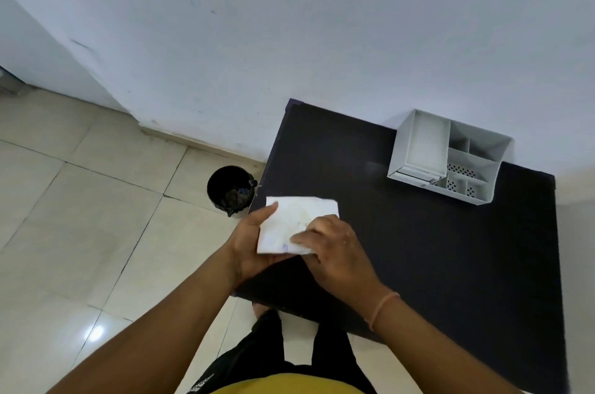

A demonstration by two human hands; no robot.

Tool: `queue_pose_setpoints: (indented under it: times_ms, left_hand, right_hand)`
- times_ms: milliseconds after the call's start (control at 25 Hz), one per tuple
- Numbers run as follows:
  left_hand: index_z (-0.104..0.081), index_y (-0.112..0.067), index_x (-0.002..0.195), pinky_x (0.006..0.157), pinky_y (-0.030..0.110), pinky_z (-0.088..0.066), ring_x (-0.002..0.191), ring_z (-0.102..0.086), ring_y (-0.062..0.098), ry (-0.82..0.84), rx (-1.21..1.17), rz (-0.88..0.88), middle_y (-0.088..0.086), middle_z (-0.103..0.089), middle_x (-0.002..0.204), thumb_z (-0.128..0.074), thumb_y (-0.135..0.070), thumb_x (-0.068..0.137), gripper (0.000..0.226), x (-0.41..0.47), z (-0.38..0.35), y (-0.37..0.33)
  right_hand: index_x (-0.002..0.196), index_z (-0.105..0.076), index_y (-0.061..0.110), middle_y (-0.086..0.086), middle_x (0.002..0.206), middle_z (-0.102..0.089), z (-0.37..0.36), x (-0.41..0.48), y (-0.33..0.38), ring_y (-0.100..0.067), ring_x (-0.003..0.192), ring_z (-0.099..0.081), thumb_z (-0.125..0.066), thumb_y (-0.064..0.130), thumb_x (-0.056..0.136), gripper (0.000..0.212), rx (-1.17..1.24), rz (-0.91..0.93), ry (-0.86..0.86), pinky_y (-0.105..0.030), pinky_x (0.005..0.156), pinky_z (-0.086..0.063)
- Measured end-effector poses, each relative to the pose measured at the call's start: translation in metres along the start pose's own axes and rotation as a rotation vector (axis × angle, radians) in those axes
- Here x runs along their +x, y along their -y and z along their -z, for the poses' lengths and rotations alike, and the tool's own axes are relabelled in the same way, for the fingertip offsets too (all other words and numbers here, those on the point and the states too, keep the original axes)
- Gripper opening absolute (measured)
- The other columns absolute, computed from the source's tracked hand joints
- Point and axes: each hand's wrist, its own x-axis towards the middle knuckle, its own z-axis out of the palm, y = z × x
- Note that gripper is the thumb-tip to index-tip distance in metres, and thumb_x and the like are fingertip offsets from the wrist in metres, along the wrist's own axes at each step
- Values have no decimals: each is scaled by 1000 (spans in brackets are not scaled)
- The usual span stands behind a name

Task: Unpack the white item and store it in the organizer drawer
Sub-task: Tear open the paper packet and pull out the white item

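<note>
A flat white packet (297, 219) with faint print is held above the left front corner of the dark table (418, 248). My left hand (251, 242) grips its left edge from underneath, thumb on top. My right hand (335, 248) pinches its lower right part with the fingertips. The white organizer (450, 157) stands at the table's back right by the wall, with a large tray-like section on the left and several small compartments on the right. Whether its drawer is open I cannot tell.
A black bin (231, 190) sits on the tiled floor just left of the table. A white wall runs behind the table. My legs stand at the table's front edge.
</note>
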Motion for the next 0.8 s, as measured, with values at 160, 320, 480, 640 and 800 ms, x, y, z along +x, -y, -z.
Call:
queue_pose_setpoints:
  times_ms: [160, 320, 480, 640, 800]
  left_hand:
    - [-65, -12, 143, 97, 58, -59, 114, -74, 41, 123, 83, -138, 18, -76, 133, -58, -17, 103, 41, 0, -40, -16]
    - [-66, -19, 140, 95, 60, -60, 122, -71, 44, 188, 219, -189, 17, -74, 137, -56, -14, 106, 35, -5, -62, -29]
    - [-63, -20, 144, 103, 64, -56, 126, -69, 44, 190, 299, -225, 16, -72, 140, -59, -16, 105, 39, -8, -65, -34]
    - [-62, -22, 145, 92, 57, -63, 122, -73, 41, 202, 290, -223, 15, -73, 139, -59, -19, 106, 39, -12, -67, -34]
    - [-64, -20, 139, 93, 59, -62, 114, -76, 40, 210, 225, -214, 16, -75, 135, -56, -16, 107, 33, -21, -70, -33]
  right_hand:
    - [132, -62, 30, 9, 133, -58, 57, -4, 4, -10, 124, -52, -72, 42, 87, 48, 270, -280, -56, -31, 106, -48]
    - [127, -64, 25, 7, 120, -68, 82, 14, 0, -14, 111, -64, -81, 47, 83, 52, 337, -529, -7, -34, 98, -57]
    - [94, -74, 24, 10, 83, -67, 95, 12, 0, -8, 76, -65, -88, 37, 80, 23, 363, -568, -40, -18, 66, -48]
    - [84, -74, 23, 9, 83, -71, 104, 0, 5, -5, 73, -64, -88, 28, 80, 15, 542, -478, -24, -17, 64, -49]
    - [103, -72, 27, 6, 97, -68, 105, -13, 8, -11, 87, -64, -89, 28, 76, 32, 639, -518, -10, -24, 75, -54]
